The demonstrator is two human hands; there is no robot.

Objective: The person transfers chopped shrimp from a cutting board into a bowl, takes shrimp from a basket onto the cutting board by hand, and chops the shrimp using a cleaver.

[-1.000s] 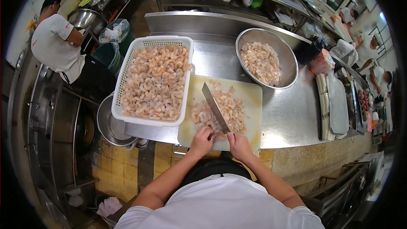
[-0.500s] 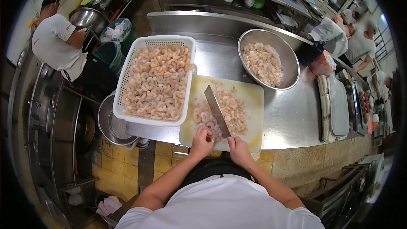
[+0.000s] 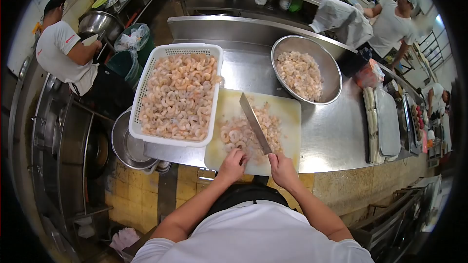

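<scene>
My right hand [image 3: 284,169] is closed round the handle of a wide-bladed knife [image 3: 255,122], whose blade points up and left across the cutting board [image 3: 291,134]. Curled at the board's near edge, my left hand [image 3: 232,164] has its fingertips pressed together; what they hold, if anything, is hidden. Whole peeled shrimp [image 3: 233,135] lie left of the blade, with chopped shrimp pieces [image 3: 271,125] to its right. A white perforated basket [image 3: 220,61] full of peeled shrimp stands at the board's left. Behind the board on the right, a steel bowl [image 3: 333,75] holds more shrimp pieces.
The steel table [image 3: 243,63] has a raised back edge. Trays [image 3: 388,122] and a plastic bag [image 3: 369,74] lie on the right. A steel pot [image 3: 127,139] sits below the basket. One person [image 3: 68,51] works at left, another [image 3: 392,27] at back right.
The knife and my right hand have moved slightly right. My left hand stays curled near the board's edge. At back right, a person has come forward with a white cloth or sheet.
</scene>
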